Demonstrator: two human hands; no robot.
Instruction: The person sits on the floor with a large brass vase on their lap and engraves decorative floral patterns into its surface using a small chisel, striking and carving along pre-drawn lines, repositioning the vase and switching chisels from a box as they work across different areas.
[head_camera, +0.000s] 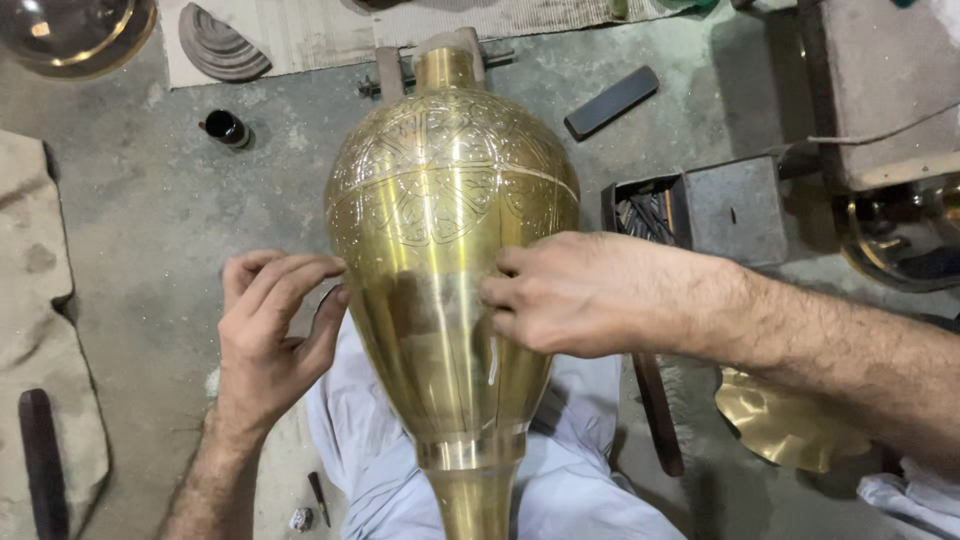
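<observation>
— Grey concrete floor (150, 220) fills our view; what do we hold?
— Mid-frame, an engraved brass vase (452, 260) lies across our lap. Our left hand (265, 330) touches its left flank with loosely curled fingers; our right hand (570, 293) rests flat on its right side.
— Nearby?
— At right, a metal box (700, 210) of tools.

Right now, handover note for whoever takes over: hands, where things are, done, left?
Left hand: open, fingertips at the left flank of the brass vase.
Right hand: open, fingers resting on its right flank.
Vase lies across the person's lap, neck pointing away, toward a clamp on the floor.
Done: engraved pattern covers the upper shoulder band.
Left: lower body is plain, polished.
Box of tools sits to the right.
</observation>
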